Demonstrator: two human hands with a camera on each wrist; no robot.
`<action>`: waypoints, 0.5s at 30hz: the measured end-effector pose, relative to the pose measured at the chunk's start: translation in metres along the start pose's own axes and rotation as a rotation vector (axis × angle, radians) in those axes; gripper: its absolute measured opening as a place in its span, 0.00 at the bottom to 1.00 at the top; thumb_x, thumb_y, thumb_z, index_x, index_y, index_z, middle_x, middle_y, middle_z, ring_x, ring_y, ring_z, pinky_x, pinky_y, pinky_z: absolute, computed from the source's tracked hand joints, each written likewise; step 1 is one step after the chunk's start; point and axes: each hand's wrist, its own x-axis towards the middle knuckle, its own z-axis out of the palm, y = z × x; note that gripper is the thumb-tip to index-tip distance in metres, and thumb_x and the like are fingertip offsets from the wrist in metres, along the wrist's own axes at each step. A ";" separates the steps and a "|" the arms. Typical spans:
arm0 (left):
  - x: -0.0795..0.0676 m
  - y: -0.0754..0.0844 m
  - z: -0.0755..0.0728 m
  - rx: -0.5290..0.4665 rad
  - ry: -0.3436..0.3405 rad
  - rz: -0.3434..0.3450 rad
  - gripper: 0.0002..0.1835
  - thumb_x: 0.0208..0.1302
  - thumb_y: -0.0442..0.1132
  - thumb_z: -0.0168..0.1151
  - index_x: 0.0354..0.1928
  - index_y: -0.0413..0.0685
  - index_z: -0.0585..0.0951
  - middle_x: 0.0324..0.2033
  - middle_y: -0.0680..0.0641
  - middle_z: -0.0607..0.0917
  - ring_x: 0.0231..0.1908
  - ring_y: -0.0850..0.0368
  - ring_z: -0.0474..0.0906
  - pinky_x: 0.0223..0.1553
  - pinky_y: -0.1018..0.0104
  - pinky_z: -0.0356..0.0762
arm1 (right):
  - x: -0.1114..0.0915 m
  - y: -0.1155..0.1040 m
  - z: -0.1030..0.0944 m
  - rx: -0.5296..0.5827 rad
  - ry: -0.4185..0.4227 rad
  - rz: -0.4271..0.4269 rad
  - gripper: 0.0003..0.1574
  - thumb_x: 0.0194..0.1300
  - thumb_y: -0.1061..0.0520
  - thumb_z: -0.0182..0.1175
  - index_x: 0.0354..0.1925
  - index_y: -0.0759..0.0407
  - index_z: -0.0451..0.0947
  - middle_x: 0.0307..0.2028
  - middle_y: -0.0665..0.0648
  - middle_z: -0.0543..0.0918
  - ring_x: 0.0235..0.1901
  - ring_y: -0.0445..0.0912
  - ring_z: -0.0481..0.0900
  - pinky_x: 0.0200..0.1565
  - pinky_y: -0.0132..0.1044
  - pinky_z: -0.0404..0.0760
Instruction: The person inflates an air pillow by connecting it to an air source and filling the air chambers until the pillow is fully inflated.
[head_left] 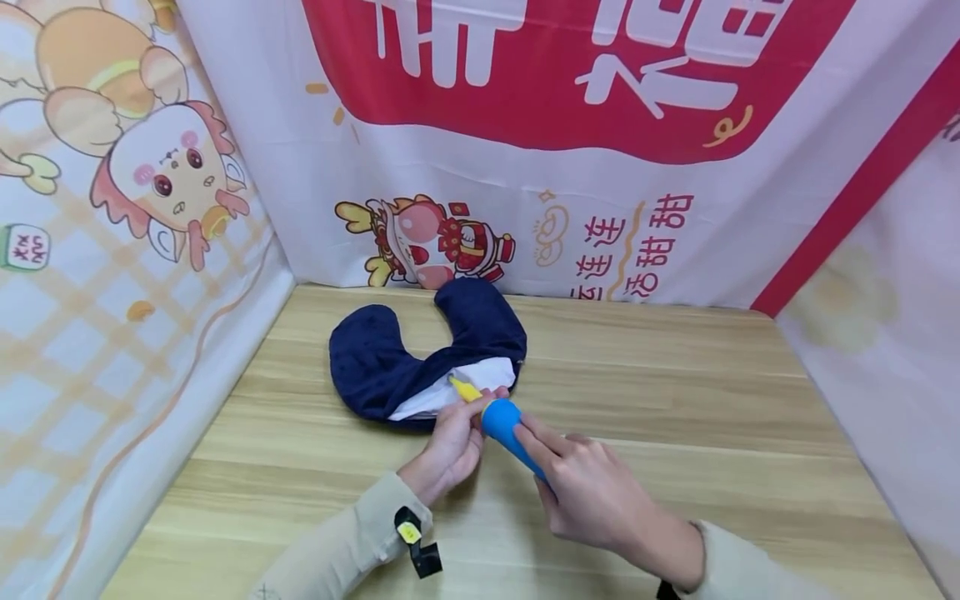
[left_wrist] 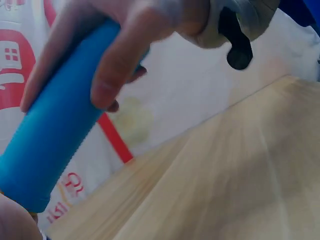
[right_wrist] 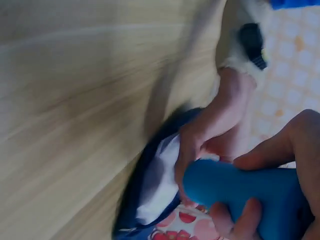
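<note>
A navy U-shaped neck pillow (head_left: pixel 367 354) lies on the table, its cover open along the near side with a white inner lining (head_left: pixel 431 398) showing. Over that opening points the yellow nozzle (head_left: pixel 466 388) of a blue hand pump (head_left: pixel 513 433). My right hand (head_left: pixel 600 492) grips the pump's body, fingers and thumb around it, as the left wrist view also shows. At the pump's front end, my left hand (head_left: pixel 452 446) holds it just behind the nozzle, beside the pillow's near edge. The nozzle tip overlaps the white lining in the head view.
The wood-grain table (head_left: pixel 660 375) is bounded by printed cloth on three sides: a back curtain (head_left: pixel 525 208) with red lettering, a left one (head_left: pixel 247 233) with cartoon figures, and a pale right one (head_left: pixel 862 317). The pillow's far end reaches close to the back curtain.
</note>
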 end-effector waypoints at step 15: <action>0.017 0.019 -0.007 -0.028 0.001 0.014 0.16 0.77 0.26 0.54 0.62 0.30 0.68 0.38 0.49 0.91 0.42 0.63 0.90 0.50 0.73 0.86 | -0.071 0.016 -0.074 0.143 -0.231 0.198 0.54 0.60 0.43 0.78 0.79 0.44 0.67 0.61 0.54 0.87 0.38 0.39 0.88 0.35 0.33 0.89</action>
